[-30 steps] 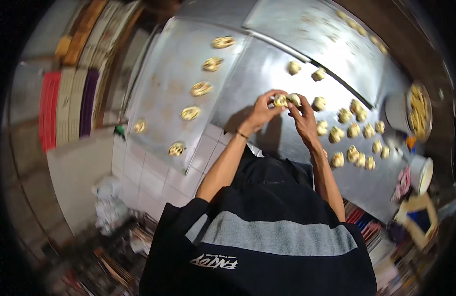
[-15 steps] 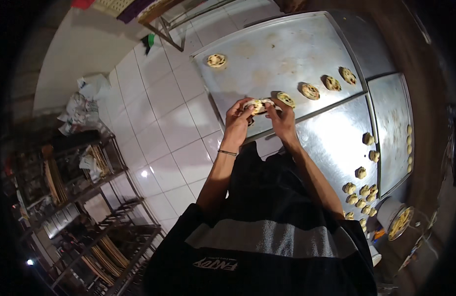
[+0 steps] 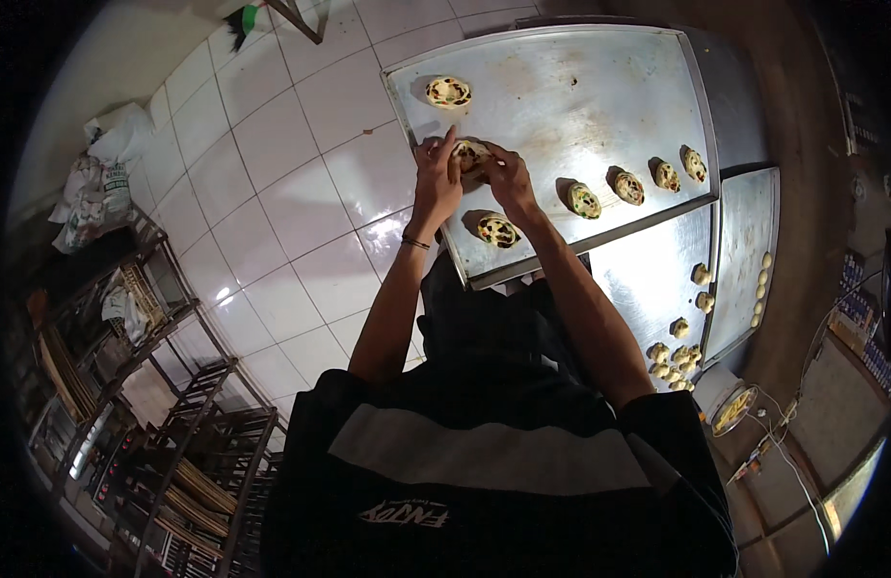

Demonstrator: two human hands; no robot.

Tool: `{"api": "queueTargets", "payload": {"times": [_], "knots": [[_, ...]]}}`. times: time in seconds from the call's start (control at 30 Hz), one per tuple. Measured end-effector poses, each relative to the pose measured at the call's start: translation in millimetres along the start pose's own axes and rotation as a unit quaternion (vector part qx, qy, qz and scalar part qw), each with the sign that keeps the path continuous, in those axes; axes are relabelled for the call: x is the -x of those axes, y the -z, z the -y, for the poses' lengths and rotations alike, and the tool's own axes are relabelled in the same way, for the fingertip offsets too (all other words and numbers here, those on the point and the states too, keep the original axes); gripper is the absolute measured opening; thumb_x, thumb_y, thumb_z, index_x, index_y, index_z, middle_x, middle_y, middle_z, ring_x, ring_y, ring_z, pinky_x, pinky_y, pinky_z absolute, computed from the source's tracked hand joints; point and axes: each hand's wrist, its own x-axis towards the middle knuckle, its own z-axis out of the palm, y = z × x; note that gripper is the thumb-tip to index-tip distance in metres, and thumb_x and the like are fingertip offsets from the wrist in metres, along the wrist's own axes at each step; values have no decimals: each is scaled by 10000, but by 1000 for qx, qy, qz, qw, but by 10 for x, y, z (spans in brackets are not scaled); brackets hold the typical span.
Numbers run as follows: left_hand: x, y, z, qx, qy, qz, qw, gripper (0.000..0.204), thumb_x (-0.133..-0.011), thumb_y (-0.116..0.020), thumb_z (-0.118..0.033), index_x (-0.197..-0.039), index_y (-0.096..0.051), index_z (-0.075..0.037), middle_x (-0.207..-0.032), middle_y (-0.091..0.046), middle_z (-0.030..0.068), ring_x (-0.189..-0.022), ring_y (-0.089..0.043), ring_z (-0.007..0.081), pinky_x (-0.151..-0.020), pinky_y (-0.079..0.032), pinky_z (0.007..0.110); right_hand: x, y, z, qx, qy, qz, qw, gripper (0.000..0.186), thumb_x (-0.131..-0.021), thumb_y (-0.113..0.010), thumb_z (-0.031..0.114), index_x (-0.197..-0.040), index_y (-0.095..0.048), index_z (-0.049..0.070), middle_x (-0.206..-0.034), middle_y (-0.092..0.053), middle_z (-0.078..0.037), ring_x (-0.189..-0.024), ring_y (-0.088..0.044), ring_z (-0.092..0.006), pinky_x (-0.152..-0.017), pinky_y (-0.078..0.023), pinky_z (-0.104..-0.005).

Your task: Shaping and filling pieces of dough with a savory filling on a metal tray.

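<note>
Between my two hands is a round of dough (image 3: 472, 160) with dark filling showing through its folds, at the left part of a large metal baking tray (image 3: 551, 125). The fingers of my left hand (image 3: 436, 183) close on its left side, the index finger pointing up past it. My right hand (image 3: 509, 185) pinches its right edge. Whether the dough rests on the tray or is held just above it, I cannot tell. Another shaped dough round (image 3: 449, 92) lies beyond it, and one more dough round (image 3: 498, 230) sits nearer me. Several others form a row along the tray's right side, including a dough round (image 3: 584, 200).
Beside the tray, a shiny metal surface (image 3: 648, 260) bears several small dough balls (image 3: 680, 328). Further right, another tray (image 3: 744, 260) has a line of dough balls. A bucket (image 3: 732, 408) with yellowish contents stands lower right. Dark metal racks (image 3: 190, 414) stand at the left over the tiled floor.
Both hands have moved farther over the tray with the dough, which now looks rounder than the stretched piece earlier. The dough round nearest me has come into full view. The whole view has shifted.
</note>
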Motion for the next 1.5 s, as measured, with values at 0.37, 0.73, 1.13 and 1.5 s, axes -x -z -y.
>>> {"api": "queueTargets", "payload": {"times": [0.37, 0.73, 1.13, 1.5], "knots": [[-39, 132, 35, 29, 134, -57, 989, 247, -851, -725, -143, -1070, -708, -30, -974, -730, 160, -899, -701, 311, -862, -526, 386, 247, -299, 697, 84, -51, -140, 985, 267, -884, -619, 66, -1124, -699, -20, -920, -743, -145, -833, -707, -170, -749, -558, -302], [-287, 986, -59, 35, 28, -63, 997, 501, -965, -565, -118, -1447, -444, -61, -1114, -700, 174, -958, -690, 353, -817, -557, 390, 576, 208, 837, -230, -97, -28, 968, 311, -997, -552, 100, -1275, -584, -35, -1149, -657, -150, -1031, -666, -246, -901, -547, -357], [-120, -685, -903, 140, -234, 419, 866, 347, -946, -594, -83, -1285, -602, -9, -1223, -659, 204, -1111, -660, 316, -933, -528, 368, 2448, 878, 287, -247, -135, -443, 851, 281, -962, -507, 56, -1208, -633, 4, -1025, -706, -91, -886, -662, -158, -759, -529, -283], [656, -2127, -1188, -38, -339, 427, 838, 806, -881, -690, -224, -1465, -259, 126, -1536, -236, 309, -1400, -257, 485, -1160, -259, 507, 3276, 215, 236, -339, -144, -675, 639, 289, -967, -496, 21, -1228, -608, -33, -1078, -683, -144, -841, -657, -152, -729, -544, -274]]}}
